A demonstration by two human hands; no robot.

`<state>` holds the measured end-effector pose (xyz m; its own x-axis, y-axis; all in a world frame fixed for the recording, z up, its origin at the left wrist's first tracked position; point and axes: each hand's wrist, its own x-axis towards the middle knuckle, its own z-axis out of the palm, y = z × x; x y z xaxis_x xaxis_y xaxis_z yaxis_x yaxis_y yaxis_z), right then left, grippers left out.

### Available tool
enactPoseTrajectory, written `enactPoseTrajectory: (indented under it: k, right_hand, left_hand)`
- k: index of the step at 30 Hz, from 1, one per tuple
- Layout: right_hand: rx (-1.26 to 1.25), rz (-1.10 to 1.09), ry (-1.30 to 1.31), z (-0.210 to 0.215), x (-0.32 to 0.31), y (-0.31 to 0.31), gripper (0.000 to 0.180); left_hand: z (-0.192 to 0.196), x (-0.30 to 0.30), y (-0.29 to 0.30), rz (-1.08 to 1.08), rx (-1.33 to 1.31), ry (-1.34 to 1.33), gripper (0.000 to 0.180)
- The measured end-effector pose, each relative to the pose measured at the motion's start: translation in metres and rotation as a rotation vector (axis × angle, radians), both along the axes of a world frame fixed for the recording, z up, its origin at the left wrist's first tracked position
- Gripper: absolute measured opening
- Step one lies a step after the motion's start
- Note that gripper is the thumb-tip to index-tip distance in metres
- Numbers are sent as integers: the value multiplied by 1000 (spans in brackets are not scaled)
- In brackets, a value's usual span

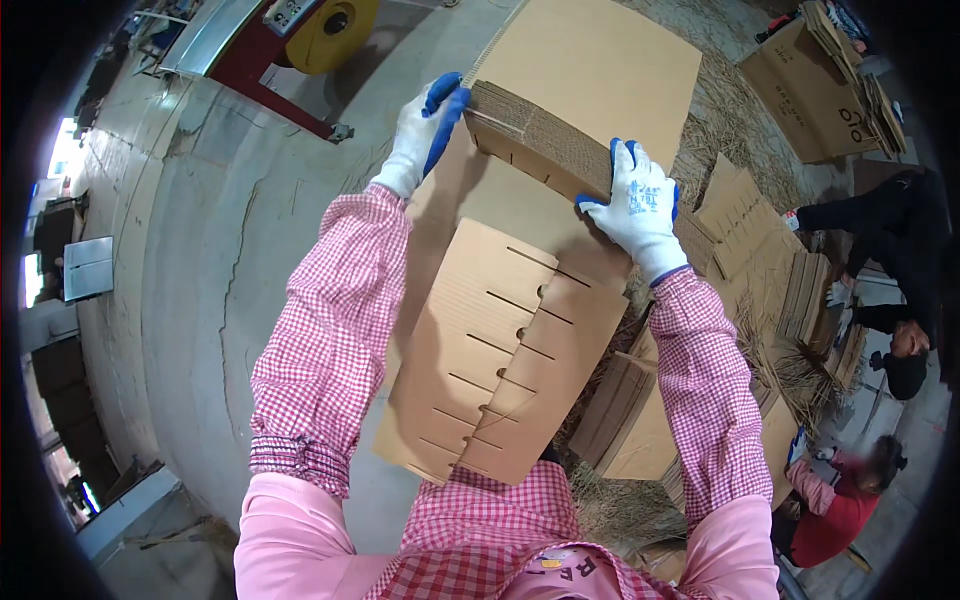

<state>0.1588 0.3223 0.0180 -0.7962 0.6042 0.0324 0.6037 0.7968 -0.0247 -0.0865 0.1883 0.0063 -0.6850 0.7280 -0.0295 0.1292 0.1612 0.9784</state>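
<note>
A thick stack of brown cardboard strips (540,140) stands on edge, its corrugated edges facing up, with slots cut into its near side. My left hand (428,125), in a white glove with blue palm, grips the stack's left end. At the other end, my right hand (640,200), gloved alike, has its fingers over the far side and its thumb on the near side. Beyond the stack lies a large flat cardboard sheet (600,55). Closer to my body are slotted cardboard dividers (500,350) in two side-by-side panels, lying at a tilt.
More slotted cardboard (740,220) and stacked pieces (630,420) lie to the right, among scattered thin cardboard scraps (730,110). A large carton (810,100) stands far right. Two people work along the right side. A red-framed machine with a yellow wheel (330,35) stands at the upper left.
</note>
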Motion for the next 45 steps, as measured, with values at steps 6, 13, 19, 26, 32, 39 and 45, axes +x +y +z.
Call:
enactPoseTrajectory:
  k: [6, 13, 19, 26, 32, 39, 45]
  right_hand:
    - [-61, -4, -55, 7, -4, -5, 80]
    - [-71, -13, -59, 7, -2, -1, 76]
    - [-91, -7, -54, 9, -10, -6, 81]
    - [32, 49, 43, 6, -7, -4, 98]
    - [-47, -4, -16, 6, -3, 2, 98]
    - [-63, -43, -69, 8, -3, 5, 95]
    - [-149, -35, -148, 11, -3, 9, 97]
  left_hand:
    - [22, 7, -15, -120, -229, 831, 24]
    - [34, -6, -11, -147, -56, 1045, 11]
    - [18, -72, -30, 476, -77, 206, 32]
    - [-17, -34, 19, -102, 36, 311, 47]
    - [-13, -6, 36, -93, 65, 147, 40]
    - [-13, 2, 43, -60, 37, 126, 32]
    - [-17, 2, 47, -30, 38, 87, 30]
